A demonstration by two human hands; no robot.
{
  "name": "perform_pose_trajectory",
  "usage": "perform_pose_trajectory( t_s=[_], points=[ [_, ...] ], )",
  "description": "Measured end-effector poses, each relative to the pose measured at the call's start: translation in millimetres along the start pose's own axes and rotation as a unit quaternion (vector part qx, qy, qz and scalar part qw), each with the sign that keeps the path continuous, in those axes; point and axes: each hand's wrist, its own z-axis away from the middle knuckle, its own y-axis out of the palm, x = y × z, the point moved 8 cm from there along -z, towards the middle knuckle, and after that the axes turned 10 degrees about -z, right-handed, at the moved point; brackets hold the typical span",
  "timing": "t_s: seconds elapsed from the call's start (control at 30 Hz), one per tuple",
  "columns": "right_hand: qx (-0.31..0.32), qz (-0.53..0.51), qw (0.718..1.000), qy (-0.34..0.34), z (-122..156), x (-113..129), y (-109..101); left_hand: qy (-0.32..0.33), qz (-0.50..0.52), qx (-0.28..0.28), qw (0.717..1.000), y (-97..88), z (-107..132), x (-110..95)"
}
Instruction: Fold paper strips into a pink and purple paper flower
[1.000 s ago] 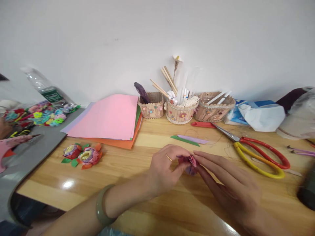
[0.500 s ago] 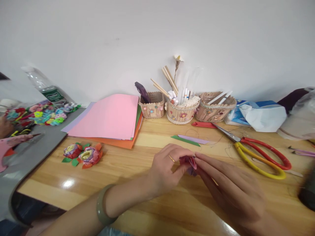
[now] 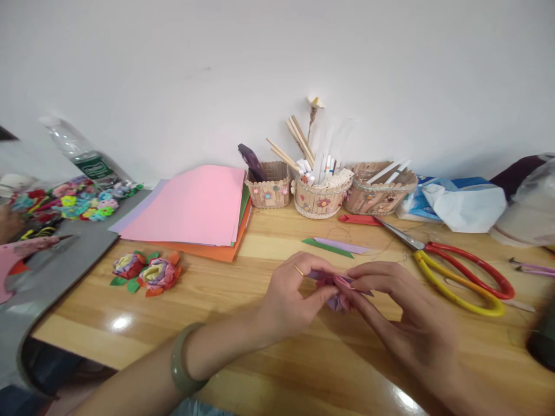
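Observation:
Both hands meet over the wooden table [image 3: 269, 375] on a small folded paper piece [image 3: 337, 287] in pink and purple. My left hand [image 3: 292, 294], with a ring and a green bangle at the wrist, pinches its left side. My right hand [image 3: 403, 312] has its fingers curled and pinches the right side from above. Most of the paper piece is hidden between the fingers.
Two finished paper flowers [image 3: 147, 271] lie at the left, beside a stack of coloured paper [image 3: 191, 208]. Three stick baskets [image 3: 321, 193] with pens stand by the wall. Red-and-yellow scissors [image 3: 455, 268], paper strips [image 3: 336, 247], a tissue pack [image 3: 459, 202] and a bottle [image 3: 82, 153] are around.
My right hand's fingers went from stretched out flat to curled down onto the paper piece. My left hand shifted slightly but kept its pinch.

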Motion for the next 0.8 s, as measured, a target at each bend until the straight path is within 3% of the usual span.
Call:
perform_pose_trajectory(
  t_s=[0.17,0.33,0.6,0.8],
  points=[
    [0.019,-0.125,0.986,0.108,-1,-20,6,-0.057,0.03,0.026,0.998,4.2,3,8],
    [0.058,-0.18,0.961,0.2,-3,-33,15,-0.021,-0.008,0.01,1.0,0.3,-3,2],
    [0.066,-0.195,0.956,0.207,-4,-38,16,-0.099,-0.026,0.023,0.994,3.9,-1,15],
    [0.082,-0.189,0.959,0.195,-3,-37,17,-0.068,-0.035,0.019,0.997,0.5,-3,11]
  ],
)
